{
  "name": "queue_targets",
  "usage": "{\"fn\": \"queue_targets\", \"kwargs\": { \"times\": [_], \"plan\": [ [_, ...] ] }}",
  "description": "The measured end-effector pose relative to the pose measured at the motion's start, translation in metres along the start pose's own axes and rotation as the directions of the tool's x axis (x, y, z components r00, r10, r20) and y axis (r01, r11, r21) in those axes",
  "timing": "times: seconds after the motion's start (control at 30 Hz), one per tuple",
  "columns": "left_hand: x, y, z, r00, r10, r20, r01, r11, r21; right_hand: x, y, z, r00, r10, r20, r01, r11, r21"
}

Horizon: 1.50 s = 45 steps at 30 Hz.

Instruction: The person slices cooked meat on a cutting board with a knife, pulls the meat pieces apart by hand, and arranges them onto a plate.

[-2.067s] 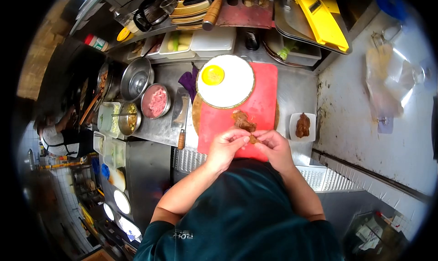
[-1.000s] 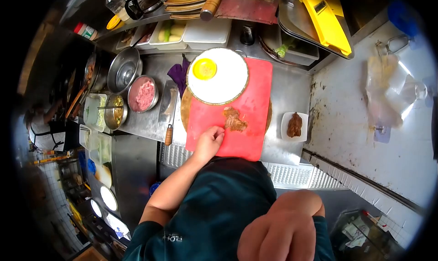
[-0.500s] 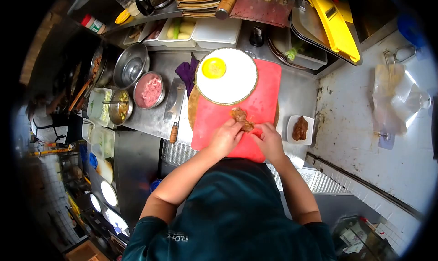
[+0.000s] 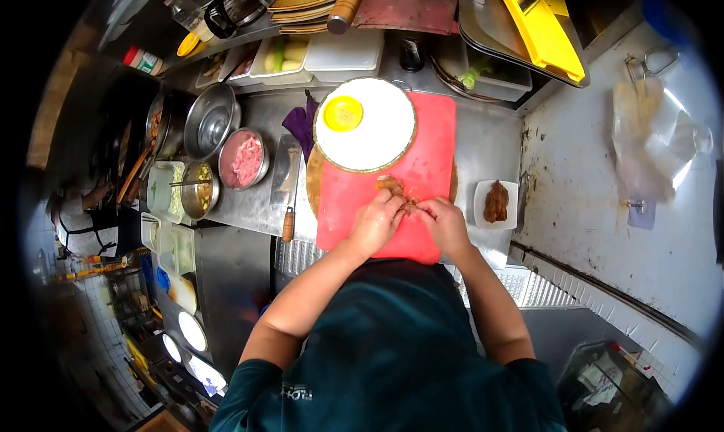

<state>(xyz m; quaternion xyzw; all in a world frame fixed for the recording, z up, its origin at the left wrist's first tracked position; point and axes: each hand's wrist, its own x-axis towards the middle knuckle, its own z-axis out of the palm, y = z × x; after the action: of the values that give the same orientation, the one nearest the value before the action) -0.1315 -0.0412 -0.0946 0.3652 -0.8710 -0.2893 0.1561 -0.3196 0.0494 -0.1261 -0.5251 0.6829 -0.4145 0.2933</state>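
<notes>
Worktop (image 4: 489,141): brushed metal, dull sheen
Board (image 4: 434,153): matt red plastic
Rag (image 4: 300,126): rumpled purple cloth
Knife handle (image 4: 288,225): smooth wood
Mixing bowl (image 4: 212,120): glossy metal

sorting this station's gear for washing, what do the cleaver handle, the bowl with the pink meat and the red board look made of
Cleaver handle: likely wood, smooth; brown with darker bands.
Bowl with the pink meat: metal, probably stainless steel, shiny; its rim catches the light.
Red board: probably plastic, fairly smooth; evenly coloured, no grain visible.
</notes>
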Motion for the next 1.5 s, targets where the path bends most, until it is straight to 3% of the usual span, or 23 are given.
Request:
{"fn": "queue_targets", "kwargs": {
  "times": [0.27,0.37,0.47,0.53,0.6,0.67,0.7,0.8,0.9,1.1,1.2,1.3,1.33,1.4,1.47,1.5],
  "plan": [
    [0.006,0.003,0.001,1.000,0.015,-0.003,-0.015,1.000,0.002,0.001,0.001,-0.004,0.999,-0.006,0.050,0.004,0.999,0.043],
    [0.009,0.008,-0.001,0.997,-0.042,0.068,0.040,0.999,0.034,0.001,0.000,-0.004,0.997,0.036,0.061,-0.040,0.997,0.071],
    [0.010,0.008,0.003,0.992,0.066,-0.109,-0.073,0.996,-0.059,0.000,-0.004,-0.007,0.989,0.124,0.086,-0.135,0.980,0.145],
    [0.009,-0.001,0.008,0.996,-0.060,-0.063,0.041,0.964,-0.263,-0.002,-0.001,-0.008,0.974,0.193,0.116,-0.214,0.952,0.217],
    [0.006,-0.011,0.014,0.978,-0.206,0.029,0.190,0.828,-0.528,-0.006,0.006,-0.011,0.952,0.246,0.182,-0.295,0.895,0.334],
    [0.004,-0.024,0.017,0.924,-0.332,0.187,0.346,0.521,-0.781,-0.008,0.012,-0.013,0.942,0.248,0.224,-0.328,0.816,0.476],
    [0.010,-0.004,-0.009,0.886,-0.366,0.283,0.433,0.441,-0.786,-0.008,0.014,-0.013,0.947,0.225,0.231,-0.318,0.766,0.559],
    [0.009,-0.010,-0.021,0.854,-0.388,0.345,0.478,0.326,-0.816,-0.004,-0.014,-0.023,0.936,0.243,0.254,-0.352,0.646,0.678],
    [0.013,0.002,-0.032,0.840,-0.451,0.302,0.441,0.242,-0.864,0.000,-0.021,-0.027,0.931,0.244,0.273,-0.366,0.629,0.686],
    [0.013,-0.017,-0.037,0.855,-0.428,0.292,0.467,0.393,-0.792,0.001,-0.006,-0.019,0.913,0.313,0.261,-0.408,0.714,0.569],
    [0.022,-0.022,-0.049,0.870,-0.437,0.227,0.451,0.521,-0.725,0.003,-0.005,-0.012,0.937,0.304,0.173,-0.347,0.739,0.578],
    [0.049,-0.031,-0.072,0.893,-0.428,0.138,0.432,0.730,-0.529,0.013,-0.002,-0.008,0.952,0.298,0.066,-0.285,0.792,0.540],
    [0.060,-0.037,-0.074,0.904,-0.424,0.046,0.394,0.791,-0.468,0.017,-0.008,-0.008,0.953,0.302,0.034,-0.276,0.812,0.514],
    [0.089,-0.050,-0.082,0.957,-0.256,-0.140,0.192,0.914,-0.358,0.035,-0.013,-0.010,0.958,0.287,-0.003,-0.248,0.832,0.497],
    [0.124,-0.053,-0.095,0.961,-0.273,-0.047,0.244,0.912,-0.330,0.050,-0.015,-0.005,0.961,0.273,-0.047,-0.217,0.849,0.482],
    [0.141,-0.067,-0.091,0.974,-0.220,-0.047,0.199,0.940,-0.276,0.062,-0.022,-0.004,0.968,0.241,-0.070,-0.172,0.840,0.515]
  ]
}}
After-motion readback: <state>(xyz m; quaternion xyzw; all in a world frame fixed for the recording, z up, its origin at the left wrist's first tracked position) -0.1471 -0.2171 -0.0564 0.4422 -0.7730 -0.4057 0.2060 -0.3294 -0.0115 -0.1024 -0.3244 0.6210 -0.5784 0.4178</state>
